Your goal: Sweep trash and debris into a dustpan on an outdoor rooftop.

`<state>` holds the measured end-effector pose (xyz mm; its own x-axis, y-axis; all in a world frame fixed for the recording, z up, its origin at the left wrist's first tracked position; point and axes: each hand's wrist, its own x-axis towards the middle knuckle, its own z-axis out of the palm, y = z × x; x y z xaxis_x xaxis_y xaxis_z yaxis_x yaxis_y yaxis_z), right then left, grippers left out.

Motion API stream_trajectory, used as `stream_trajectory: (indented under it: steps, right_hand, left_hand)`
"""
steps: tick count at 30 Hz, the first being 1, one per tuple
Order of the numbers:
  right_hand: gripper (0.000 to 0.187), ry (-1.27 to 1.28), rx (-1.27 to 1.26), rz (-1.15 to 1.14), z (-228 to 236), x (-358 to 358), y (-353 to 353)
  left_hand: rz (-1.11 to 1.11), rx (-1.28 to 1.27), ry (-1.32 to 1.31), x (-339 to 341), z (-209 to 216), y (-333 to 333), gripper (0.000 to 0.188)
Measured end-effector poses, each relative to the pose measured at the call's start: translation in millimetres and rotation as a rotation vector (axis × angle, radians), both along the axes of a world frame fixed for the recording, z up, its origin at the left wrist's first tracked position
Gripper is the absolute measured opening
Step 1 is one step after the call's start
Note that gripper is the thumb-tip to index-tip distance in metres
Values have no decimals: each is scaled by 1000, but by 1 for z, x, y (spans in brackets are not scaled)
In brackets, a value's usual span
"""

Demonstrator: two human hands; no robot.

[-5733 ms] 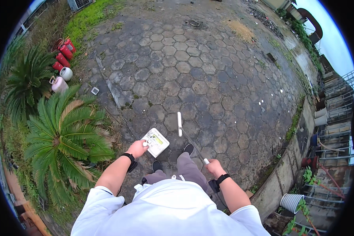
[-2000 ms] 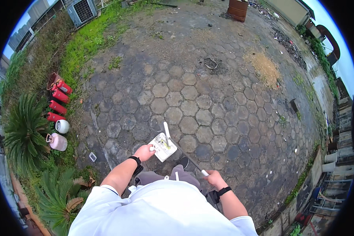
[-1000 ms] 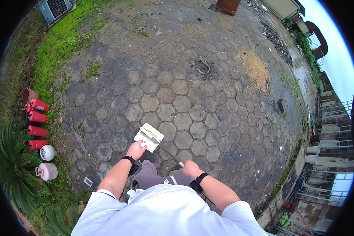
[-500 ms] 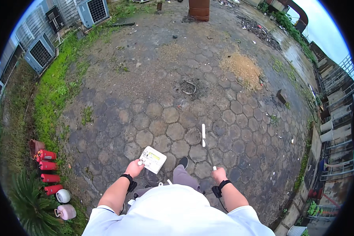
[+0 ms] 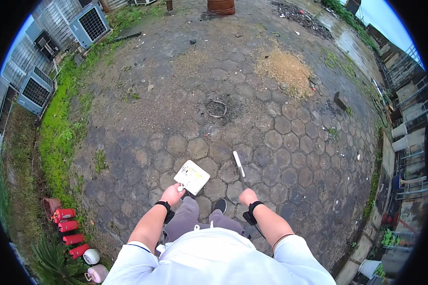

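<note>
My left hand (image 5: 172, 194) is closed around the pale handle of a white, squarish dustpan (image 5: 193, 177), held out in front of my legs. Small dark bits or marks and a yellowish patch show on the dustpan's face; which they are I cannot make out. My right hand (image 5: 248, 196) grips the thin grey handle of a brush (image 5: 238, 164) with a long white head and dark bristles along one side. The brush points forward and slightly left, apart from the dustpan. Whether its bristles touch the paving I cannot tell.
Ahead lies hexagonal paving (image 5: 271, 139) with a wire ring (image 5: 216, 109) and a sandy heap (image 5: 286, 71). A rusty drum (image 5: 221, 6) stands far off. Red fire extinguishers (image 5: 68, 226) line the left, beside grass (image 5: 57, 147). Metal racks (image 5: 410, 187) stand along the right.
The dustpan has moved forward and to the right with my left hand. My right hand and the brush have shifted left, and the brush head tilts more. The whole view has turned a little.
</note>
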<state>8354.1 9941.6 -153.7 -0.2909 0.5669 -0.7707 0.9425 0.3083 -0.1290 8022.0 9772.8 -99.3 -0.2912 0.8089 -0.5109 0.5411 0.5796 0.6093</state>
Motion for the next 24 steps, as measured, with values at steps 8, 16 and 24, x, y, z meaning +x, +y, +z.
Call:
stream_trajectory:
  steps: [8,16,24]
  right_hand:
    - [48,155,-88,-314,66,-24,41]
    - [51,259,-107,-946,74,-71,64]
    - [40,175,208,-666,61,-106,192]
  left_hand:
    - [-110,44,-83,-50,-30,94,36]
    - [-72,81,-119,-161,-14,163,34]
    - [55,87,-96,-224,-46,247,34]
